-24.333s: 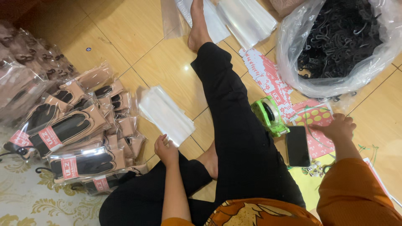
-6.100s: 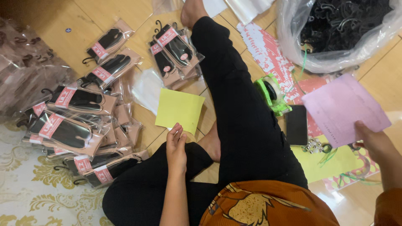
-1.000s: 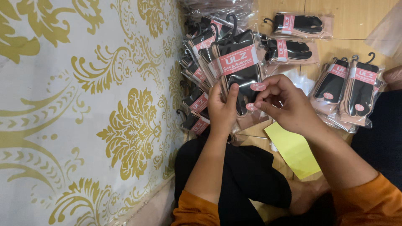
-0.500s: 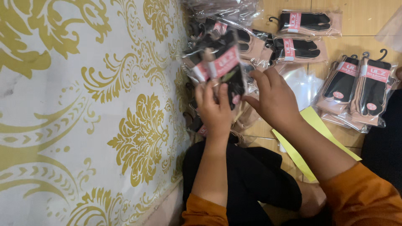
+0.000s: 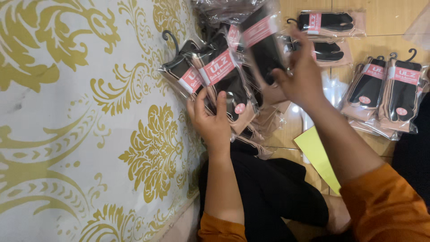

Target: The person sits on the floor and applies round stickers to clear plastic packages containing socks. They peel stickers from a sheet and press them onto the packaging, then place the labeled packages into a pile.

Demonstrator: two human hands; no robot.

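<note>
Both hands (image 5: 212,123) closed on packaged socks (image 5: 221,78)

White mat (image 5: 67,134) with gold floral scrollwork fills the left side. Tan glossy tiled floor (image 5: 385,40) at right, thin grout lines, a small light glare on a tile near centre. Even indoor light, no hard shadows.

Home floor: tiles (image 5: 358,45), patterned mat (image 5: 89,121) (packed socks (image 5: 394,94) around).
</note>
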